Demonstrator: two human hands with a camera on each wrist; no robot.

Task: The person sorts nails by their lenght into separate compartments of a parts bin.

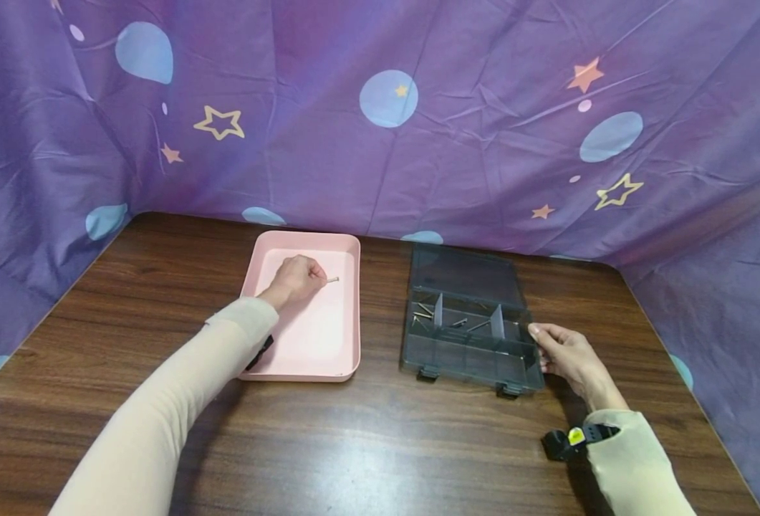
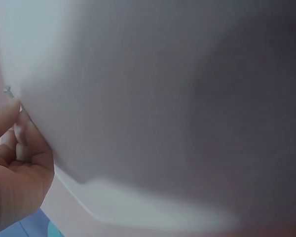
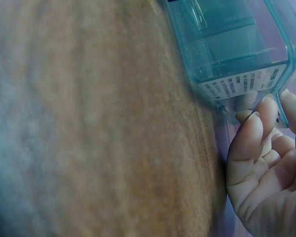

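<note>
Over the pink tray, my left hand pinches a small metal screw between thumb and fingertips. The left wrist view shows the screw's head sticking out past the fingertips. My right hand grips the right side of a dark translucent compartment box, its lid laid open toward the back. Fingers and thumb meet at the box's edge beside a printed label in the right wrist view. Several screws lie in the box's left compartment, and a few more in the middle one.
Both containers stand on a brown wooden table, tray at left and box at right. A tiny object lies at the tray's near right corner. White dividers split the box. A purple patterned curtain hangs behind the table.
</note>
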